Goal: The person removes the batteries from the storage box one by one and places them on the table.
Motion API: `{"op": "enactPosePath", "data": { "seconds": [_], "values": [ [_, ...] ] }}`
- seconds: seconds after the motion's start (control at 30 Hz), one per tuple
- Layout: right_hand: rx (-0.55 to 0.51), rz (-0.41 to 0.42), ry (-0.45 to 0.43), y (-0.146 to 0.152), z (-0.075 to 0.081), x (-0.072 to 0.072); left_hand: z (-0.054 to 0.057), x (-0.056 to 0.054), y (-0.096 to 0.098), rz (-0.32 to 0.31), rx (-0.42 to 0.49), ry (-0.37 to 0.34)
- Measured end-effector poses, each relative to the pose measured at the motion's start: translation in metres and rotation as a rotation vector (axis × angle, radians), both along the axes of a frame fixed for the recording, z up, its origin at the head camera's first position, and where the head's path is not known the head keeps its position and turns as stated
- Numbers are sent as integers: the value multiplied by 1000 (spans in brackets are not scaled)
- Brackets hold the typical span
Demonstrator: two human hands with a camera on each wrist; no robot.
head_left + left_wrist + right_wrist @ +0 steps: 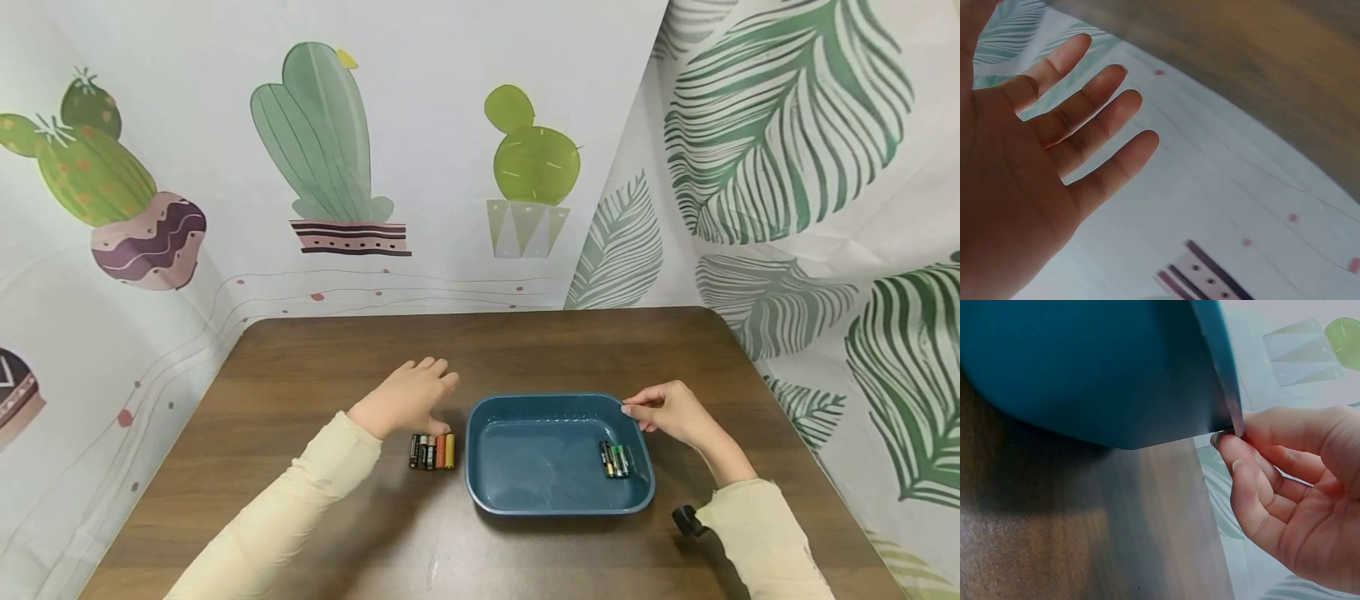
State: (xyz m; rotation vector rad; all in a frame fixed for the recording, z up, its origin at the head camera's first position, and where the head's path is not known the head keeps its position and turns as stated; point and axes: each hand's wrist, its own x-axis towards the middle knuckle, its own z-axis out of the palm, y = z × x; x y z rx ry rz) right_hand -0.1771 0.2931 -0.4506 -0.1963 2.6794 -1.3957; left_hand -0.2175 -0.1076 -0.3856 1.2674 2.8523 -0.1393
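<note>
A blue plastic tray (551,506) lies on the table, with several batteries (615,460) grouped at the right of its floor. My right hand (671,410) pinches the rim at the tray's far right corner; in the right wrist view, thumb and fingers of the right hand (1297,481) meet on that rim. Left of the tray, a row of several batteries (432,452), dark ones and an orange and a yellow one, lies on the wood. Just above this row hovers my left hand (411,395), fingers spread; the left wrist view shows its palm (1022,162) holding nothing.
The brown wooden table (337,350) reaches back to a wall cloth (442,150) printed with cacti and leaves. A black device (687,521) sits at the right sleeve's cuff, above the tabletop.
</note>
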Motion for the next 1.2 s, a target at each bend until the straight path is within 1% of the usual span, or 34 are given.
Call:
{"op": "enactPosePath", "data": {
  "seconds": [0.1,0.17,0.27,0.43,0.5,0.57,0.73,0.83,1.07,1.2],
  "values": [
    [5,-1,1,0,0,0,8,1,16,-18,-18,11],
    [8,-2,2,0,0,0,11,1,28,-32,-30,9],
    [10,-3,1,0,-1,0,13,1,46,-60,-51,16],
    [3,3,6,0,-1,0,15,1,75,-126,-82,38],
    [2,6,7,0,0,0,14,1,87,-148,-96,46],
    [2,8,5,0,0,1,12,1,99,-163,-106,38],
    [9,6,-2,-1,2,1,4,2,128,-203,-115,22],
    [8,3,-6,-1,2,1,-1,3,144,-226,-137,21],
    [-2,7,-10,-1,2,1,-8,4,172,-266,-197,25],
    [-7,13,-9,0,2,0,-14,5,185,-272,-251,18]
  ]
}}
